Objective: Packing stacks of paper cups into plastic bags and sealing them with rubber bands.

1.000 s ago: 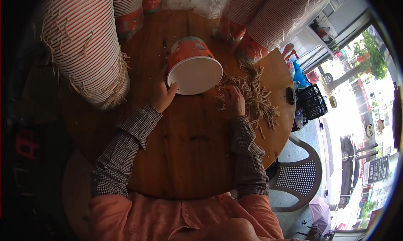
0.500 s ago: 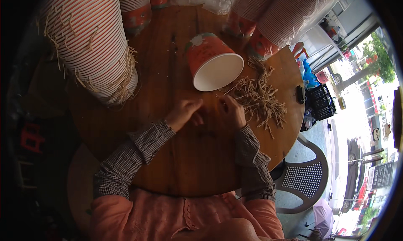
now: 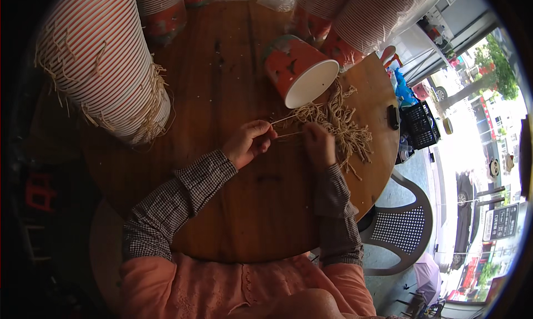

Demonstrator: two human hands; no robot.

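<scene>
Since the earlier frame, the left hand [image 3: 248, 143] had let go of the orange paper bucket [image 3: 300, 70] and drawn back toward the body; the bucket had ended up lying on its side farther up the round wooden tabletop [image 3: 244, 219], white mouth facing the heap of tan twine pieces [image 3: 338, 122]. Both forearms, in checked sleeves, reached up from the lower edge. The left hand was curled, fingertips pinched on a thin twine strand [image 3: 286, 127]. The right hand [image 3: 318, 144], loosely closed at the heap's near edge, held the strand's other end. A tall stack of striped buckets [image 3: 100, 63] lay to the left.
</scene>
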